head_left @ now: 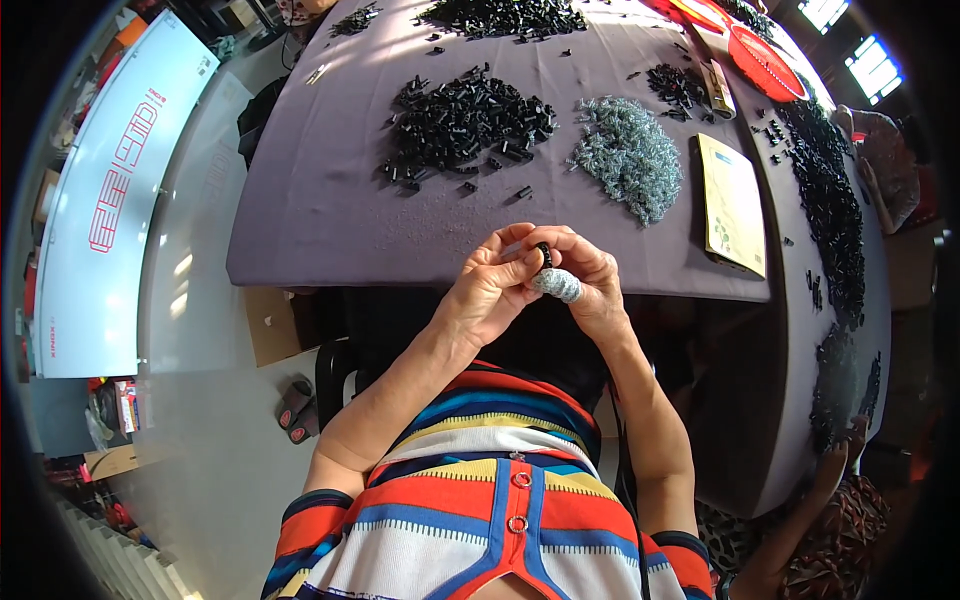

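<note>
My left hand point(497, 277) and my right hand point(592, 272) meet just above the near edge of the table. Between their closed fingertips is a small black plastic part point(544, 255), pinched from both sides; the fingers cover most of it. A grey-white wrap point(558, 286) covers the thumb of my right hand. Beyond the hands lies a heap of short black plastic pieces point(465, 120). To its right is a pile of small clear, greyish pieces point(632, 158). A few black pieces lie loose in front of the black heap.
A yellowish booklet point(733, 205) lies on the cloth-covered table point(320, 225) at right. Red baskets point(765, 62) and more black pieces point(825, 210) are farther right, where another person's hands point(850, 445) rest near the edge. A white panel point(115, 200) stands at left; slippers point(296, 408) lie on the floor.
</note>
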The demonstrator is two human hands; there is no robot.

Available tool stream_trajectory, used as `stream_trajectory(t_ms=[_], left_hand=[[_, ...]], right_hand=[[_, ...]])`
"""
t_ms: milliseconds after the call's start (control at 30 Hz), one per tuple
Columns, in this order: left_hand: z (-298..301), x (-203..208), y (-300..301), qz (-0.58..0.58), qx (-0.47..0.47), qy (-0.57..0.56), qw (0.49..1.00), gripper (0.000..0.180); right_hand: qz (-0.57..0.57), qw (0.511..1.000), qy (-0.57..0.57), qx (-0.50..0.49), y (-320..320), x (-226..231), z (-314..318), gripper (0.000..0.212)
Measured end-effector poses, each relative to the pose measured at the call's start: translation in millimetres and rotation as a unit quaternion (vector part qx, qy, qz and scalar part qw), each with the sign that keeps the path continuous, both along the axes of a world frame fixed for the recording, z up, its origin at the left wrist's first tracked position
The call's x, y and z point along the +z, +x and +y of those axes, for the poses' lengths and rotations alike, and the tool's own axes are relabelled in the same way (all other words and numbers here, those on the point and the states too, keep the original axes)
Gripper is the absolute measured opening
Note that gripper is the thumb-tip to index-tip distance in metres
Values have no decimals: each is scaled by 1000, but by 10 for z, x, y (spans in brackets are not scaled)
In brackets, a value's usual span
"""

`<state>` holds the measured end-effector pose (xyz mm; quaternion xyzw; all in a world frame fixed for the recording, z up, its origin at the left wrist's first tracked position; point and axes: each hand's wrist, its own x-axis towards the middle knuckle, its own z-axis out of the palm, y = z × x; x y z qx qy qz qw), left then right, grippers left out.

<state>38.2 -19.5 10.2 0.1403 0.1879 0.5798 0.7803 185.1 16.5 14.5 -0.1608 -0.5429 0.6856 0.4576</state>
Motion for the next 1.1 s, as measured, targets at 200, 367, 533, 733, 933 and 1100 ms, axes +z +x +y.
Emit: stream_trajectory(t_ms=[200, 367, 533, 733, 933, 1100], left_hand=[[-24, 31, 26, -16, -3, 21, 1000, 33], [-69, 176, 61, -4, 5, 39, 999, 34], [-110, 268, 98, 38, 29, 60, 997, 35], [-104, 221, 110, 41, 45, 12, 998, 33], [-73, 59, 76, -21, 11, 13, 1000, 32], [-85, 54, 125, -12, 27, -1, 1000, 30]], right_hand=[[11, 1000, -20, 6, 18, 31, -18, 36], [8, 1000, -10, 12, 48, 116, -31, 37], [29, 999, 1, 17, 76, 127, -37, 37], [20, 1000, -13, 3, 39, 110, -50, 33], [-10, 999, -24, -34, -23, 58, -56, 27], [-23, 998, -16, -60, -16, 57, -71, 25]])
